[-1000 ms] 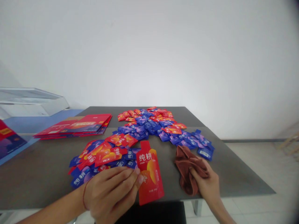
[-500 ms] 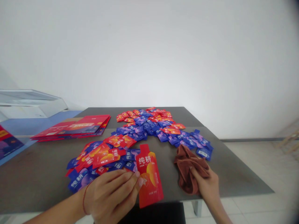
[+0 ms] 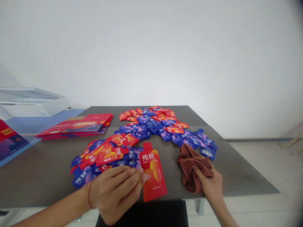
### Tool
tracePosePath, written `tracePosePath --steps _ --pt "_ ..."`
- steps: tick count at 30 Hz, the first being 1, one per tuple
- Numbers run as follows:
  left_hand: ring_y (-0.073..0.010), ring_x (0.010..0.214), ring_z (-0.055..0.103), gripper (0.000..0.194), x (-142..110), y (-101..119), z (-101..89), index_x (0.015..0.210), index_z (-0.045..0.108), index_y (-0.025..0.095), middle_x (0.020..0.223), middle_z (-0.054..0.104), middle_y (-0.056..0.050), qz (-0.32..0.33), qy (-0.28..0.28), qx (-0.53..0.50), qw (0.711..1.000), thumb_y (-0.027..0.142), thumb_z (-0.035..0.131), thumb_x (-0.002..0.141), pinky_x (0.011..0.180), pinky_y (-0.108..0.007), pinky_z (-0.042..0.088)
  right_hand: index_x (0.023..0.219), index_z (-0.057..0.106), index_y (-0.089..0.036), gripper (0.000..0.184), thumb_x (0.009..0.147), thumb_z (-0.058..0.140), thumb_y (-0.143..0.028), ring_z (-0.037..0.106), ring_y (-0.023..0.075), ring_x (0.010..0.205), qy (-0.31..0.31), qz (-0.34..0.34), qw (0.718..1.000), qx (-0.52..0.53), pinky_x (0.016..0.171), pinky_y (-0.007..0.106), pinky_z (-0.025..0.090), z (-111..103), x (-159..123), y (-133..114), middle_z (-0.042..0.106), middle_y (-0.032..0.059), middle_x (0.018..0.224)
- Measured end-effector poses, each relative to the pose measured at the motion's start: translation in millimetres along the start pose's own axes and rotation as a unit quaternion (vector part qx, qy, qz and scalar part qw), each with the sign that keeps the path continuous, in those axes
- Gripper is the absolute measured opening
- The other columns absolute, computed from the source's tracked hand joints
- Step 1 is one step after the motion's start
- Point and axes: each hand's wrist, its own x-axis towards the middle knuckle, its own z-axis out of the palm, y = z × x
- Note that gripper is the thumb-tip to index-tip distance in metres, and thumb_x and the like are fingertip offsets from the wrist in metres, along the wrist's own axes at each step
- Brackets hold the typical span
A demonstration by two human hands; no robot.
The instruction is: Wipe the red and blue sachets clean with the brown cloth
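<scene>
A red pouch (image 3: 155, 176) with orange fruit printed on it is pinched at its left edge by my left hand (image 3: 118, 189). The pouch stands tilted slightly near the table's front edge, its neck pointing away from me. My right hand (image 3: 209, 186) grips a crumpled brown cloth (image 3: 191, 167) to the right of the pouch. Just beyond my left hand lies a heap of red and blue pouches (image 3: 101, 156), partly hidden by that hand. Another larger spread of red and blue pouches (image 3: 151, 124) runs across the middle and back of the table.
On the dark table (image 3: 236, 176), a stack of flat red and blue cartons (image 3: 78, 126) lies at the left. Farther left, a white open box (image 3: 35, 107) rests on a blue surface (image 3: 26, 124). A black seat (image 3: 156, 214) shows below the front edge.
The view tilts slightly and shifts back. My left hand keeps its pinch on the red pouch, and my right hand still holds the brown cloth; both stay in nearly the same places.
</scene>
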Motion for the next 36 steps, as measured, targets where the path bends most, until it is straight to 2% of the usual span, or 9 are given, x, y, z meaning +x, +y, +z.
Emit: tracePosePath --steps 11,14,17,19,22,25,27,31,36 --pt "-0.0193 0.103 0.074 0.022 -5.0 -1.0 0.8 0.114 0.074 0.012 0.115 0.079 -0.010 0.005 -0.013 -0.002 1.000 0.008 0.057 0.102 0.090 -0.030 0.061 0.112 0.079 -0.020 0.048 0.077 0.080 -0.052 0.076 0.0304 0.103 -0.007 -0.013 1.000 0.015 0.099 0.045 0.059 2.3 -0.8 3.6 0.081 0.0096 0.110" --pt "-0.0189 0.103 0.074 0.024 1.3 -4.0 -3.2 0.121 0.071 0.013 0.114 0.079 -0.010 -0.029 -0.036 -0.046 0.998 0.009 0.057 0.102 0.091 -0.030 0.060 0.112 0.079 -0.020 0.047 0.077 0.079 -0.052 0.076 0.0302 0.103 -0.009 -0.011 1.000 0.015 0.100 0.045 0.059 3.4 -0.6 1.9 0.081 0.0095 0.111" --pt "-0.0130 0.077 0.072 0.017 16.4 -9.4 0.2 0.106 0.073 0.018 0.091 0.079 -0.002 -0.123 -0.022 -0.142 0.982 0.009 0.061 0.099 0.073 -0.022 0.057 0.110 0.079 -0.021 0.045 0.076 0.078 -0.050 0.076 0.0300 0.104 -0.006 -0.015 1.000 0.017 0.103 0.046 0.057 4.3 -1.1 -0.5 0.080 0.0095 0.113" --pt "-0.0093 0.060 0.065 0.013 27.8 -10.6 9.3 0.087 0.072 0.019 0.074 0.073 0.002 -0.256 -0.051 -0.246 0.933 0.011 0.065 0.095 0.059 -0.018 0.050 0.109 0.080 -0.021 0.043 0.077 0.077 -0.049 0.075 0.0294 0.106 -0.003 -0.024 0.999 0.021 0.105 0.045 0.056 4.8 -1.6 -1.9 0.080 0.0092 0.114" --pt "-0.0091 0.053 0.062 0.015 38.2 -6.4 34.0 0.072 0.068 0.018 0.062 0.068 0.003 -0.444 -0.155 -0.417 0.778 0.019 0.067 0.088 0.050 -0.016 0.044 0.109 0.079 -0.021 0.042 0.077 0.077 -0.049 0.075 0.0292 0.106 -0.002 -0.026 0.999 0.023 0.104 0.045 0.057 5.5 -2.0 -3.1 0.080 0.0093 0.115" --pt "-0.0119 0.056 0.065 0.016 38.3 -0.3 69.8 0.074 0.067 0.017 0.062 0.069 0.001 -0.533 -0.237 -0.514 0.629 0.029 0.068 0.083 0.052 -0.018 0.048 0.110 0.078 -0.020 0.045 0.076 0.077 -0.049 0.075 0.0294 0.105 0.003 -0.020 1.000 0.024 0.101 0.044 0.058 6.3 -2.1 -3.6 0.080 0.0099 0.114" --pt "-0.0143 0.057 0.067 0.017 35.9 1.4 96.2 0.076 0.067 0.016 0.062 0.070 -0.001 -0.556 -0.280 -0.528 0.578 0.032 0.068 0.080 0.053 -0.021 0.052 0.111 0.078 -0.020 0.045 0.076 0.078 -0.049 0.076 0.0292 0.103 0.009 -0.018 0.999 0.026 0.099 0.044 0.059 6.6 -2.1 -4.0 0.080 0.0098 0.111" --pt "-0.0176 0.061 0.072 0.016 35.4 -3.3 142.2 0.080 0.071 0.013 0.066 0.073 -0.004 -0.550 -0.334 -0.501 0.579 0.028 0.065 0.080 0.057 -0.025 0.058 0.111 0.078 -0.020 0.045 0.075 0.078 -0.048 0.076 0.0295 0.104 0.008 -0.017 0.999 0.032 0.101 0.045 0.058 6.8 -2.4 -4.1 0.080 0.0103 0.112" --pt "-0.0181 0.063 0.071 0.016 45.5 -18.0 163.4 0.077 0.071 0.012 0.066 0.072 -0.005 -0.493 -0.365 -0.410 0.676 0.020 0.061 0.086 0.061 -0.026 0.056 0.110 0.079 -0.020 0.043 0.077 0.078 -0.046 0.075 0.0297 0.107 0.003 -0.023 0.999 0.032 0.105 0.046 0.056 7.1 -2.7 -3.0 0.080 0.0107 0.115"
